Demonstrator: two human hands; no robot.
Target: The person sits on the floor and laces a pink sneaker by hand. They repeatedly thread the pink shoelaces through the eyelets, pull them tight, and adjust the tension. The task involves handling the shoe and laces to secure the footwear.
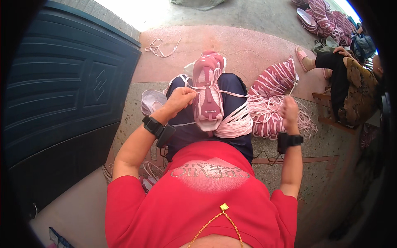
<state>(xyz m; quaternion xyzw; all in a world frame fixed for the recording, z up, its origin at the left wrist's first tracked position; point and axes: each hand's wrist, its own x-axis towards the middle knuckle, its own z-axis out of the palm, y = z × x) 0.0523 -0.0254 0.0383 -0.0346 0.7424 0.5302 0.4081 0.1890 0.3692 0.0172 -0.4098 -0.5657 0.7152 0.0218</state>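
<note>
A pink and mauve shoe upper [209, 93] lies across my lap, with its toe pointing away and a pale lace [233, 94] threaded through its middle. My left hand [182, 99] is closed in a pinch at the upper's left edge, on a strand of lace. Out to the right, my right hand [290, 110] is closed in a fist, slightly blurred. A pale lace end shows just above its fingers, and the lace from the upper stretches toward it. On my right thigh rests a bundle of pale pink laces [235, 123].
Beyond my right knee are stacked, laced pink uppers [273, 80]. More uppers [154, 101] sit by my left leg. A loose white lace [161, 48] lies on the floor ahead. A dark blue door [70, 82] stands left; another person [351, 87] sits right, near a far pile [324, 20].
</note>
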